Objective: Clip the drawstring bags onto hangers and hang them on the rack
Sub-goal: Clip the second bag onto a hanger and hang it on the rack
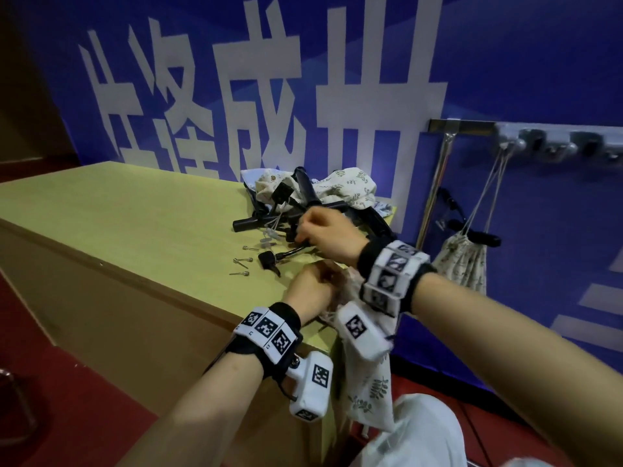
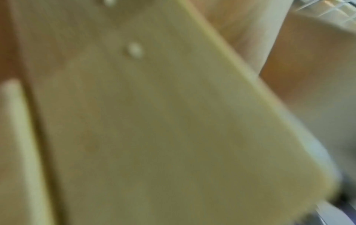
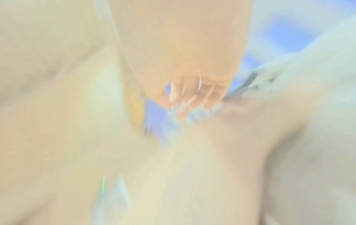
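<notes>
In the head view my left hand point(image 1: 318, 279) curls round the top of a cream leaf-print drawstring bag point(image 1: 367, 382), which droops over the table's near corner. Just beyond it my right hand point(image 1: 303, 235) grips a black hanger point(image 1: 293, 251) lying at the edge of a heap of black hangers point(image 1: 303, 193) and more printed bags point(image 1: 340, 188). Another bag point(image 1: 463, 264) hangs from a hanger on the rack point(image 1: 438, 183) at the right. The right wrist view is blurred and shows only curled fingers point(image 3: 183, 99) against pale cloth. The left wrist view shows no hand.
The yellow-green table point(image 1: 135, 210) carries three small metal pins point(image 1: 242, 261) left of the hanger heap. A rail of grey hooks point(image 1: 556, 146) is fixed to the blue wall at the right. The left wrist view shows only blurred tabletop point(image 2: 154, 121).
</notes>
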The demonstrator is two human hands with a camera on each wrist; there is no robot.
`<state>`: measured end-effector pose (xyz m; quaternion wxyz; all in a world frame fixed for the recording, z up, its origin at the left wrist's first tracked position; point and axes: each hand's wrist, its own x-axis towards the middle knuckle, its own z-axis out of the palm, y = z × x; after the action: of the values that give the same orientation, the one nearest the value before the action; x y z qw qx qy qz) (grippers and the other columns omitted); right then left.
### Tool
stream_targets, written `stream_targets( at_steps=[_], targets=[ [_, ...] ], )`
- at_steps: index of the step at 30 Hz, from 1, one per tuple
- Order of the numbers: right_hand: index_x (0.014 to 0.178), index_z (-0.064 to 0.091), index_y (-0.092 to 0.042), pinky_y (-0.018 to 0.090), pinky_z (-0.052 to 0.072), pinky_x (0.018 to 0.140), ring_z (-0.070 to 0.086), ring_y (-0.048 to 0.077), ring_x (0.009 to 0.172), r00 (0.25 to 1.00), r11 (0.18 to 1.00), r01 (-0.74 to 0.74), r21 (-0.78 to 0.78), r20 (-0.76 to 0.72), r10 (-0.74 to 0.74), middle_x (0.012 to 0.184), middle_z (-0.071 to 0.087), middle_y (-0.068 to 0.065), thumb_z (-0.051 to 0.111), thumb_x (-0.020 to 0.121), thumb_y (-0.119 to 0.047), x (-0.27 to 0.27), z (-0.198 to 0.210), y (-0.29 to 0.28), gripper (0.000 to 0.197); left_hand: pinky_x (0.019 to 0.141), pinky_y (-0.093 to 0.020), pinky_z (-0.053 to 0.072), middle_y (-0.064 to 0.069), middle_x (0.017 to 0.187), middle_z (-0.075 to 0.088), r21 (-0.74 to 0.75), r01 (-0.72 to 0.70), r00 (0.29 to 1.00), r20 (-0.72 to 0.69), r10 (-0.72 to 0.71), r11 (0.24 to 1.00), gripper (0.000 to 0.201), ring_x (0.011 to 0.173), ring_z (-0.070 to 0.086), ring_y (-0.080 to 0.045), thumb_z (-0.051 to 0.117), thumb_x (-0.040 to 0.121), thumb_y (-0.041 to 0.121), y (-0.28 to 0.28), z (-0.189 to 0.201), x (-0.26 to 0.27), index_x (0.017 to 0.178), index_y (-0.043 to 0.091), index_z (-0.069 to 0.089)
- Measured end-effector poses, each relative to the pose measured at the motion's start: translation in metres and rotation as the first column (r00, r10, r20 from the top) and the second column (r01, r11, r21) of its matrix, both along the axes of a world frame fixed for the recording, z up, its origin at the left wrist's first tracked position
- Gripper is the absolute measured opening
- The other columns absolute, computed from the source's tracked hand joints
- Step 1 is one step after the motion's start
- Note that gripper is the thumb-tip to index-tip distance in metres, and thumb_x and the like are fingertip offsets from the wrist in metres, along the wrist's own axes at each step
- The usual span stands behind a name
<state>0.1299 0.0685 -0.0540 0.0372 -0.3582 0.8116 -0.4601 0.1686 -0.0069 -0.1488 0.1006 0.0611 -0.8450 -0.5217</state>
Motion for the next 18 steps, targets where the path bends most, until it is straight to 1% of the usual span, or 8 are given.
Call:
stream_targets(
  at_steps=[1,3,5,7,10,14,16,18],
  targets=[
    [0.076,0.055,-0.019,0.026,0.050,0.068,0.061,0.014,0.071,0.998,0.998,0.006,-0.058,0.069,-0.002,0.084,0.069,0.006,0.053,0.092,-0.014,-0.005,0.004,0.020,0.017,0.080,-0.037,0.052,-0.005,0.089,0.071,-0.019,0.005,1.000,-0.006,-0.005,1.000,0.018,0.085,0.066,-0.026,0.052,0.090,0.015,0.002,0.002,-0.001,0.083,0.027,0.063],
    [0.075,0.053,-0.014,0.023,0.046,0.059,0.056,0.013,0.063,0.988,0.999,-0.029,-0.034,0.150,0.033,0.080,0.067,0.010,0.051,0.093,-0.010,-0.013,0.006,0.055,0.018,0.072,-0.036,0.049,-0.002,0.078,0.069,-0.049,0.037,0.999,-0.034,-0.039,0.998,0.013,0.074,0.062,-0.025,0.056,0.087,0.028,0.004,0.006,-0.001,0.075,0.026,0.062],
    [0.076,0.056,-0.012,0.030,0.048,0.061,0.059,0.016,0.063,0.993,0.990,-0.048,0.135,0.116,0.032,0.076,0.067,0.010,0.055,0.092,-0.013,-0.016,-0.004,0.081,0.016,0.061,-0.035,0.044,0.001,0.065,0.062,-0.021,0.049,0.997,-0.053,-0.050,0.999,0.012,0.060,0.054,-0.020,0.059,0.087,0.026,0.010,0.009,-0.003,0.076,0.022,0.061],
    [0.083,0.060,-0.009,0.040,0.053,0.068,0.066,0.023,0.068,0.997,0.967,-0.026,0.252,0.080,0.006,0.077,0.070,0.008,0.059,0.091,-0.020,-0.016,-0.020,0.096,0.014,0.053,-0.031,0.030,0.006,0.051,0.046,-0.016,0.062,0.995,-0.082,-0.063,0.998,0.014,0.046,0.038,-0.015,0.060,0.086,0.023,0.017,0.007,-0.004,0.072,0.021,0.058],
    [0.088,0.056,-0.013,0.043,0.056,0.078,0.072,0.024,0.079,0.996,0.976,-0.031,0.216,0.084,0.013,0.082,0.075,0.008,0.055,0.095,-0.024,-0.011,-0.036,0.107,0.013,0.055,-0.030,0.030,0.010,0.047,0.041,-0.032,-0.039,0.994,-0.103,0.036,0.999,0.019,0.047,0.036,-0.013,0.061,0.083,0.032,0.025,0.006,-0.006,0.066,0.024,0.057],
    [0.090,0.056,-0.018,0.041,0.057,0.074,0.071,0.019,0.075,1.000,0.981,-0.029,0.193,-0.004,0.030,0.079,0.075,0.005,0.054,0.095,-0.027,-0.011,-0.041,0.112,0.011,0.060,-0.032,0.035,0.013,0.049,0.047,0.022,-0.067,0.991,-0.112,0.069,0.998,0.018,0.052,0.042,-0.013,0.059,0.081,0.039,0.030,0.007,-0.007,0.068,0.026,0.060],
    [0.093,0.059,-0.014,0.038,0.056,0.069,0.070,0.020,0.071,0.999,0.983,-0.033,0.182,-0.012,0.036,0.077,0.074,0.004,0.057,0.094,-0.028,-0.013,-0.044,0.114,0.014,0.067,-0.038,0.047,0.012,0.063,0.060,0.057,-0.095,0.988,-0.114,0.101,0.994,0.023,0.062,0.055,-0.018,0.057,0.076,0.050,0.029,0.008,-0.007,0.074,0.028,0.062],
    [0.087,0.061,-0.014,0.031,0.052,0.067,0.064,0.014,0.068,0.996,0.970,-0.066,0.234,-0.045,0.079,0.075,0.068,-0.002,0.060,0.092,-0.025,-0.013,-0.050,0.114,0.012,0.081,-0.046,0.051,0.006,0.076,0.067,0.118,-0.120,0.985,-0.112,0.133,0.986,0.029,0.074,0.062,-0.021,0.055,0.072,0.057,0.025,0.008,-0.008,0.077,0.030,0.063]
  ],
)
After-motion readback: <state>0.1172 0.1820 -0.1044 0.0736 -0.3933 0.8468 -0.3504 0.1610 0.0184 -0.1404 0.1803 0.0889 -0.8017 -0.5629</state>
